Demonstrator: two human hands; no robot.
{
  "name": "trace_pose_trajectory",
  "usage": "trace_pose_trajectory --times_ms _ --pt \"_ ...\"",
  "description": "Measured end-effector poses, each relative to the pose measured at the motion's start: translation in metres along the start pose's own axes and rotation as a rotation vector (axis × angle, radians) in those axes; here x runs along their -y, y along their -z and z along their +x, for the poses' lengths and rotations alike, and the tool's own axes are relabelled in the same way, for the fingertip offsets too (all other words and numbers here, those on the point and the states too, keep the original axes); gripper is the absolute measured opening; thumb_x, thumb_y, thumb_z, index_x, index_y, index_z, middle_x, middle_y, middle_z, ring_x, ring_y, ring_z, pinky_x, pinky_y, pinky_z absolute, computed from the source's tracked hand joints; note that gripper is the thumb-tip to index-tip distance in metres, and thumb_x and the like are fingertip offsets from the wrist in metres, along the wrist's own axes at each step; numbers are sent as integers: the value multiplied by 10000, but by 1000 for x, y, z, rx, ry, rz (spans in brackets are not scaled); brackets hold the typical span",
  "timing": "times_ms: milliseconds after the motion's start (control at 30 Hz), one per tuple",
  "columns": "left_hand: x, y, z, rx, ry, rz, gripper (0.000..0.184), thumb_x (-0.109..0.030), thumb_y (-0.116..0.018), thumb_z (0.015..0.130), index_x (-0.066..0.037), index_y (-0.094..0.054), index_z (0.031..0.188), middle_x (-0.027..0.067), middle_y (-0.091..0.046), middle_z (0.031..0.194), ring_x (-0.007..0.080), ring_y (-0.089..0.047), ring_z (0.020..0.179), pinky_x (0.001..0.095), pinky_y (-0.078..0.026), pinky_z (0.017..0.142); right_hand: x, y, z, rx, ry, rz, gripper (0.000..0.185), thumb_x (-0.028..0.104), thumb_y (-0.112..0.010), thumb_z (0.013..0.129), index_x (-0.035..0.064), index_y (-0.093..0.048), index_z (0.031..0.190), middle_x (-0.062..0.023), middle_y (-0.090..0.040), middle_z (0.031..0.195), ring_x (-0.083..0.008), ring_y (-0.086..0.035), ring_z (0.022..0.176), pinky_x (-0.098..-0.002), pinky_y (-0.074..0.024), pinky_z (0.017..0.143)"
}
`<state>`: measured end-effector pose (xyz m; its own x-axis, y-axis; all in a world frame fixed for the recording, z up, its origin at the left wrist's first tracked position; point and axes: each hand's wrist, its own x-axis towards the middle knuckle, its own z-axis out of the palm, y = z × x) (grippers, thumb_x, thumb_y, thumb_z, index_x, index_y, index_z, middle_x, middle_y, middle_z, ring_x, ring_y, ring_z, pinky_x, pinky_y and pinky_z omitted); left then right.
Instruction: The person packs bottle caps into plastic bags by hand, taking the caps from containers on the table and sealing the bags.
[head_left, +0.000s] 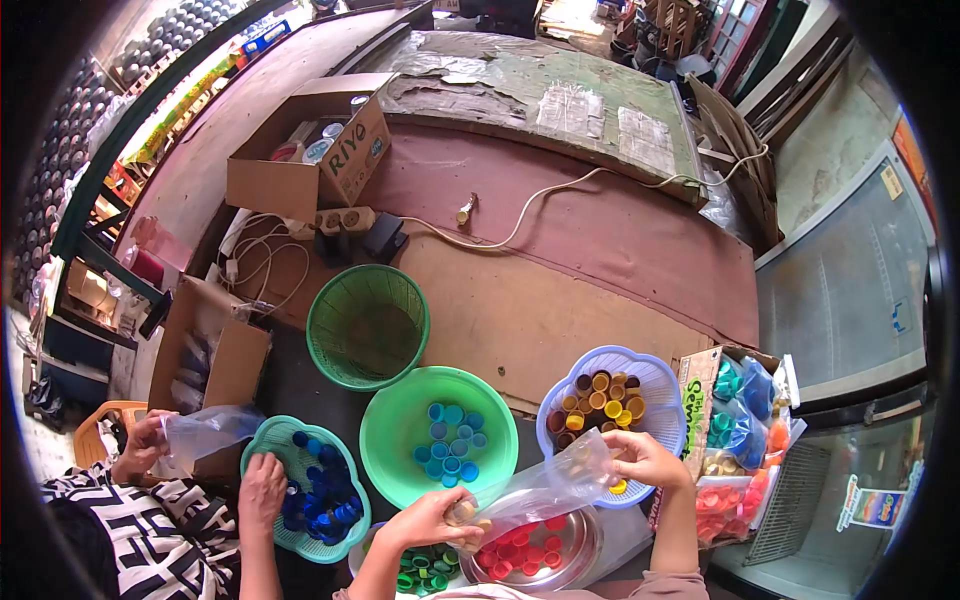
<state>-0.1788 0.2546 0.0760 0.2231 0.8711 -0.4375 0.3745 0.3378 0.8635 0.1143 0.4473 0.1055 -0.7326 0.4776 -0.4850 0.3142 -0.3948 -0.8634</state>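
My left hand (428,522) is closed round the lower end of a clear plastic bag (530,492), with a few pale caps showing at its fingers. The bag's other end is pinched by my right hand (640,458), beside the purple basket (553,398) of brown and yellow caps (600,402). Below the bag lie red caps (520,552) in a metal tray (592,545). Green caps (428,568) sit near my left wrist. Behind my left hand stands a green basin (385,420) with light blue caps (450,440).
At the left, a co-worker's hands (262,487) are at a teal basket (345,548) of dark blue caps (325,500) and a plastic bag (210,432). An empty green basket (368,325), a cardboard box (270,187), a cable (520,225) and a box of bagged caps (740,420) stand around.
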Motion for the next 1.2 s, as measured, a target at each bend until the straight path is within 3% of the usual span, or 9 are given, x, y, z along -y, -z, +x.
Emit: trace_pose_trajectory --times_ms 200,433,567,600,800,933,1033,1133,1200 --pt "1 0 3 -24 15 1 463 -342 -754 671 -43 -554 963 101 -590 801 210 -575 728 306 -461 659 -8 15 5 -219 34 57 267 -20 -690 700 0 -594 948 -51 -631 821 -92 -607 753 -228 -504 685" --pt "2 -1 2 -131 -64 73 470 -341 -764 656 -33 -564 950 108 -586 807 243 -580 725 320 -465 648 8 15 1 -261 92 -76 377 12 -721 680 3 -563 1022 -45 -617 849 -111 -598 777 -234 -504 705" --pt "-2 -1 -1 -125 -58 90 488 -363 -737 671 -31 -547 973 113 -581 849 273 -578 787 337 -472 691 23 16 -7 -13 -214 -225 589 54 -747 636 18 -491 1165 -76 -604 921 -88 -600 657 -202 -501 606" --pt "-4 -1 -2 -128 -65 94 486 -362 -737 670 -32 -548 972 113 -581 850 273 -579 789 339 -474 692 26 15 -11 9 -183 -196 620 80 -761 634 28 -485 1187 -61 -597 911 -45 -563 597 -165 -468 537" --pt "-15 -6 -13 -163 -79 192 494 -361 -742 658 -33 -550 974 110 -582 869 278 -584 790 353 -485 690 30 14 -23 27 -168 -262 607 44 -716 637 29 -484 1197 -69 -587 915 -23 -520 579 -158 -445 525" --pt "-15 -11 -18 -167 -72 160 496 -360 -741 660 -28 -555 978 110 -586 886 284 -590 780 353 -492 678 19 19 -30 1 -96 -217 572 56 -707 676 20 -477 1198 -79 -568 956 -45 -546 646 -163 -457 549" --pt "-12 -14 -23 -192 -124 173 498 -361 -740 663 -21 -556 977 119 -590 895 282 -595 766 349 -494 675 23 10 -37 -74 -108 -113 486 31 -693 665 39 -521 1119 -71 -594 952 -72 -572 658 -184 -465 580" --pt "-5 -14 -26 -221 -123 130 495 -347 -748 661 -13 -556 971 123 -595 881 271 -596 763 338 -492 672 6 7 -38 -237 154 -88 395 56 -718 677 41 -547 1033 -83 -588 975 -108 -585 694 -218 -472 645" --pt "-3 -12 -28 -207 -110 78 488 -334 -755 658 -10 -557 964 122 -597 862 263 -596 758 333 -488 667 12 6 -39 -128 327 -337 356 70 -739 670 42 -548 969 -85 -587 974 -130 -596 711 -241 -471 686"
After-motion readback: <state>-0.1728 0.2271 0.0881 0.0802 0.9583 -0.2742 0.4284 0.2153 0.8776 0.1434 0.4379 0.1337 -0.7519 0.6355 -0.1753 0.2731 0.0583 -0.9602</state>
